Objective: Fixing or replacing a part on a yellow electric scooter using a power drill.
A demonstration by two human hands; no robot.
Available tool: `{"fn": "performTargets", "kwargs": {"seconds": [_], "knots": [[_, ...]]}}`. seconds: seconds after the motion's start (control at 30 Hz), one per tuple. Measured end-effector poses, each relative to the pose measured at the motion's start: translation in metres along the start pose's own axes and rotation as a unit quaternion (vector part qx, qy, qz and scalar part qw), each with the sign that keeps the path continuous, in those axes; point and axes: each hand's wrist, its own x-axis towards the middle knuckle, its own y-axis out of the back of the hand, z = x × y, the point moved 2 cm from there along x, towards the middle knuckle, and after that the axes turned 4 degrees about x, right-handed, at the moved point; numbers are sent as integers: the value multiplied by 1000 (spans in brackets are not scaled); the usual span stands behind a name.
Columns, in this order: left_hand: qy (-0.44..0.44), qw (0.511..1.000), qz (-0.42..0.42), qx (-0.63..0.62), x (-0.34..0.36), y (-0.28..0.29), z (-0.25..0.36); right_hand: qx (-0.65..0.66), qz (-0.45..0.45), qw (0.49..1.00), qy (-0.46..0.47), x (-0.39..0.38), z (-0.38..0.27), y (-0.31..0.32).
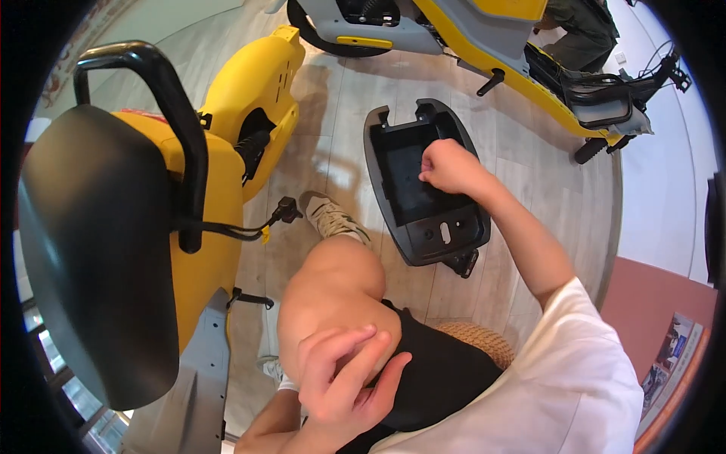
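My right hand point(445, 168) is over a black plastic tray-like housing point(418, 236) lying on the floor, fingers curled closed; I cannot make out whether they hold anything. The housing has a recessed well and a slotted end. My left hand point(349, 378) is raised by my bare knee point(340, 303), fingers loosely bent and apart, with nothing visible in it. Left of me stands a yellow scooter point(204, 295) with a black seat point(94, 257) and a black grab rail point(185, 129). A black connector point(287, 210) on a cable sticks out from its side.
A second yellow and grey scooter point(484, 45) is at the top, with a person in dark trousers point(586, 38) beside it. A woven stool point(484, 342) is under me. A pink board point(643, 295) stands at the right, by a white wall point(658, 204).
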Motion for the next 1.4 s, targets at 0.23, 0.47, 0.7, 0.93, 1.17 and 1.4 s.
{"fn": "performTargets", "kwargs": {"seconds": [0.23, 0.47, 0.7, 0.93, 1.17, 1.4], "knots": [[-24, 999, -35, 26, -5, -1, -4, 70, -399, 904, -138, 112, 92, -164], [-29, 997, -77, 5, 23, 14, -1, -189, -170, 965, -67, 148, 128, -196], [-32, 998, -60, -13, 10, 9, -8, -218, -203, 954, -44, 150, 116, -162], [-24, 1000, 14, -3, -5, 10, -14, 212, -157, 964, 3, 58, 2, -31], [-23, 998, 54, -12, -9, -1, 3, 711, -165, 683, 43, -84, -56, 40], [159, 953, 7, -260, -12, -12, 26, 637, -162, 733, 176, -145, -100, 57]]}}
